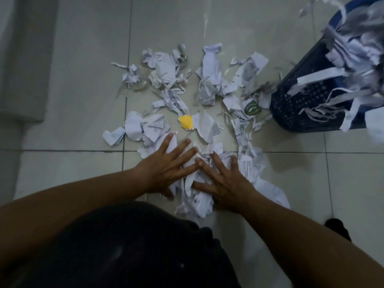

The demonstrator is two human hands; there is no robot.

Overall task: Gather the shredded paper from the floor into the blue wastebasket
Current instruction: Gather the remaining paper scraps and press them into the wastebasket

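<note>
White shredded paper (207, 80) lies scattered over the tiled floor, with one yellow scrap (186, 122) in the middle. The blue wastebasket (307, 100) stands at the upper right, overflowing with paper strips that hang down its mesh wall. My left hand (166, 167) and my right hand (224, 179) lie flat, fingers spread, on the nearest clump of paper (197, 202), index fingertips almost touching. Neither hand has closed around anything.
A grey wall base or step (22, 59) runs along the left edge. My dark-clothed knee (133, 246) fills the bottom centre. A dark object (337, 227) sits on the floor at the lower right. Bare tiles lie left of the pile.
</note>
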